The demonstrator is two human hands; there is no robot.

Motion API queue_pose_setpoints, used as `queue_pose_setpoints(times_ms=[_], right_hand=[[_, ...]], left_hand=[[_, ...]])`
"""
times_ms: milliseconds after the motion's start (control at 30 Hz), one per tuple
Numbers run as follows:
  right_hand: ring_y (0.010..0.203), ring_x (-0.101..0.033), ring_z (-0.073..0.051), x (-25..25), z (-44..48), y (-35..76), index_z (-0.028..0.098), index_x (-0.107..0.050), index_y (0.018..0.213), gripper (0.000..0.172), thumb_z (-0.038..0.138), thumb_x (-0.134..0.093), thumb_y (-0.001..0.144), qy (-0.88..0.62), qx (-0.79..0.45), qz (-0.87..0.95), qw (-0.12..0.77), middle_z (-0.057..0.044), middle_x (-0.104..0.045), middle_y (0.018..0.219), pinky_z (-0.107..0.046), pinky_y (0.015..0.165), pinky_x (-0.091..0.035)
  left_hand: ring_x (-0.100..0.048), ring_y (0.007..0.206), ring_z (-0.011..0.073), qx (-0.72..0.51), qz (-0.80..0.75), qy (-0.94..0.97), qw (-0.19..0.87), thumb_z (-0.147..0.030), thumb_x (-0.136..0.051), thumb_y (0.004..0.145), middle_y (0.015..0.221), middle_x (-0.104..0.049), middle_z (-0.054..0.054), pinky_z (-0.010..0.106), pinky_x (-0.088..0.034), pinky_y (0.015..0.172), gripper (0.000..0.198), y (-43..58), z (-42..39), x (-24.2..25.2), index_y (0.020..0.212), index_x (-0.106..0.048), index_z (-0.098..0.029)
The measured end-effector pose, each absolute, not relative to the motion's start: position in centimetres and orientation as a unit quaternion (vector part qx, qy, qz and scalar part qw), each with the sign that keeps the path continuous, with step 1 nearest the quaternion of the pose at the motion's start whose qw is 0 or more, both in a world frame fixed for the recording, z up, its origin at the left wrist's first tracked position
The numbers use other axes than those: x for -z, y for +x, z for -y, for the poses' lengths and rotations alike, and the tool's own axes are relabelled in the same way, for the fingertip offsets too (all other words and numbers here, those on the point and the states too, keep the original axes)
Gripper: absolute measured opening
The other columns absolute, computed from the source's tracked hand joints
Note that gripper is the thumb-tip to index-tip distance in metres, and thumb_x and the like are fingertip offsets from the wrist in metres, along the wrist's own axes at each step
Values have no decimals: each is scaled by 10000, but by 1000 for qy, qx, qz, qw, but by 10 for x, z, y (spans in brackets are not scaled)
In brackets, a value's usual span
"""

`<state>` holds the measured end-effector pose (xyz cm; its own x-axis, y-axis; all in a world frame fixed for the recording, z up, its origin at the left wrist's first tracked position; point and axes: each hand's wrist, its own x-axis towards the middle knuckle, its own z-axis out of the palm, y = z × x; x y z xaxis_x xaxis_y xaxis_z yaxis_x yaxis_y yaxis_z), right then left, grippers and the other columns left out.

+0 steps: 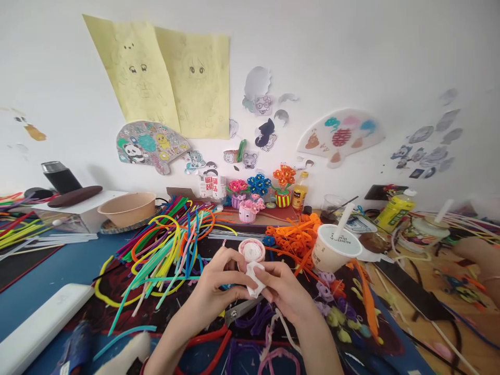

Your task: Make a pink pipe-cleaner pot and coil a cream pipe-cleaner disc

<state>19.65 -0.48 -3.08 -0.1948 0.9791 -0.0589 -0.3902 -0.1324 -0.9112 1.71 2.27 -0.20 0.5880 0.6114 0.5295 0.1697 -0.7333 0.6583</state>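
Observation:
My left hand (222,276) and my right hand (285,286) meet in the middle, fingers closed on a folded piece of white tissue (255,278). Just beyond the fingertips stands a small round pink pot (252,244) with white filling (253,253) inside. My left fingers are very near its rim; whether they touch it I cannot tell. Below the hands lies a pair of scissors (242,311), partly hidden by them. Purple pipe cleaners (262,319) are strewn beside the blades.
Bundles of coloured pipe cleaners (164,245) lie at left, orange ones (295,239) at right. A lidded cup (334,250) with a straw stands near a phone (416,289). A glue gun (78,346) is at front left. Pipe-cleaner flowers (258,185) stand behind. Another person's arm (484,265) shows far right.

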Motion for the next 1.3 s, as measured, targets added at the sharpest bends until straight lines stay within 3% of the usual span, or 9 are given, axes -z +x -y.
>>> queue_pose_setpoints(times_ms=[167,267,433,567,667,867,1000,1100,1300], right_hand=[[393,-294,-39,26,8,199,117,-723,692,429,540,-734,765,-395,-601,479,503,42,-477,497,-212,399,-171],[404,-297,-58,23,9,199,128,-712,679,466,574,-669,806,-412,-548,530,499,49,-431,487,-222,410,-193],[437,-343,-76,21,9,200,139,-722,727,449,560,-622,847,-429,-487,570,504,21,-504,582,-232,432,-246],[454,-360,-88,22,10,202,146,-728,733,437,552,-618,850,-440,-467,584,497,10,-525,615,-237,432,-264],[458,-374,-96,22,10,202,149,-738,742,436,551,-613,854,-440,-462,593,492,2,-548,617,-240,437,-283],[467,-423,-114,23,10,202,156,-753,827,460,584,-587,859,-438,-471,595,482,-6,-572,616,-246,464,-310],[486,-423,-114,24,10,202,144,-759,851,487,591,-566,872,-424,-491,589,482,5,-542,585,-243,479,-311],[523,-446,-119,25,8,201,136,-766,951,464,564,-616,852,-421,-504,569,495,12,-539,586,-241,504,-339],[634,-580,-147,25,6,196,192,-626,1274,564,449,-741,785,-410,-522,514,544,-56,-723,901,-269,606,-483]], left_hand=[[-488,826,209,-376,-284,849,239,-555,-647,796,862,-549,39,346,-415,773,301,17,-22,1,738,-774,-288],[-496,856,218,-364,-300,848,241,-516,-655,816,876,-553,35,352,-401,800,287,20,-21,2,732,-732,-253],[-517,941,213,-388,-292,833,264,-397,-698,832,956,-564,29,336,-398,848,211,28,-21,9,756,-635,-211],[-531,809,164,-434,-339,775,311,-306,-782,763,876,-566,-7,264,-422,714,269,33,-19,15,840,-545,-205],[-498,652,129,-412,-380,749,355,-271,-761,771,747,-550,-41,231,-403,597,248,36,-18,17,909,-567,-200],[-536,647,124,-423,-361,750,359,-257,-707,807,740,-581,-20,222,-427,585,115,36,-19,18,876,-644,-190],[-548,655,134,-418,-377,739,370,-305,-694,818,724,-596,-10,232,-442,602,139,36,-21,19,857,-645,-181],[-538,632,134,-421,-396,726,374,-304,-703,791,701,-597,-14,235,-439,589,152,36,-23,19,838,-635,-178],[-517,656,136,-423,-407,722,366,-230,-670,773,744,-603,-15,240,-421,612,77,36,-25,19,788,-609,-186]])
